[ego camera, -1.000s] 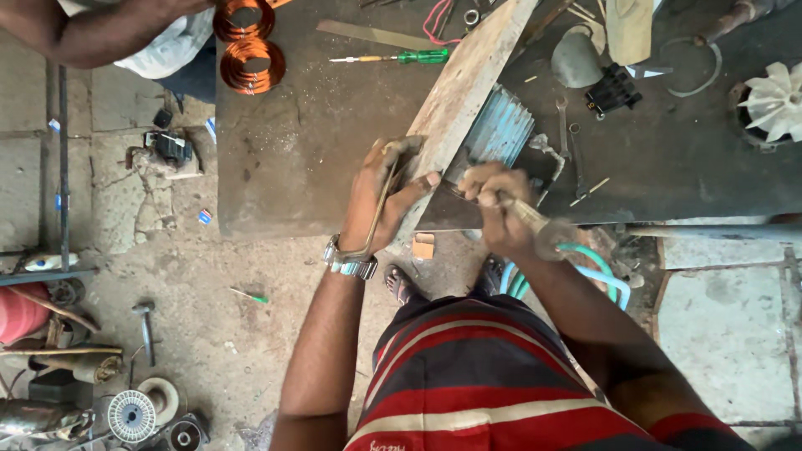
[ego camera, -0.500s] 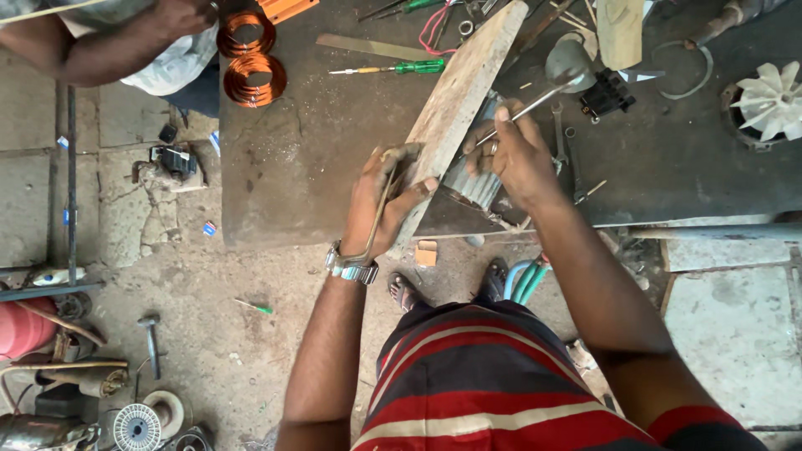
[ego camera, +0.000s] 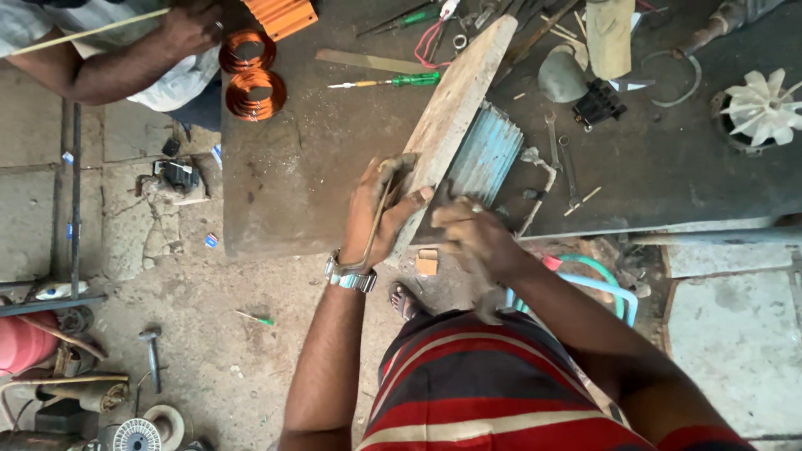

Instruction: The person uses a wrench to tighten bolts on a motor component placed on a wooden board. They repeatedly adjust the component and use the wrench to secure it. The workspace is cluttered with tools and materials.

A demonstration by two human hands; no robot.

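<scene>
Clutter lay along the far left of the floor: a red cylinder (ego camera: 23, 342), a small hammer (ego camera: 152, 355) and a spool of thin wire (ego camera: 136, 435) near the bottom edge. Above them, another person's hand (ego camera: 190, 29) reached in from the top left corner, close to two copper wire coils (ego camera: 251, 79) that rested on the corner of the dark metal workbench (ego camera: 284, 184). A green-handled screwdriver (ego camera: 388, 82) lay on the bench just right of the coils.

At the bench's near edge, the left hand (ego camera: 378, 213), with a metal wristwatch (ego camera: 351, 276) on its wrist, had its fingers curled shut around the lower end of a long wooden plank (ego camera: 459, 108); a thin bent metal strip ran under the palm. The plank lay slanted across the bench, its upper end pointing toward the tools at the top.

Pressed against the plank's right side sat a blue ribbed motor housing (ego camera: 489, 154). The right hand (ego camera: 469, 238) was just below it, fingers bunched together and bent downward at the bench edge; whether they gripped anything could not be made out.

Further right, spanners (ego camera: 561, 163) lay flat on the bench, and a white plastic fan (ego camera: 762, 104) sat near the right edge, well apart from both hands.
</scene>
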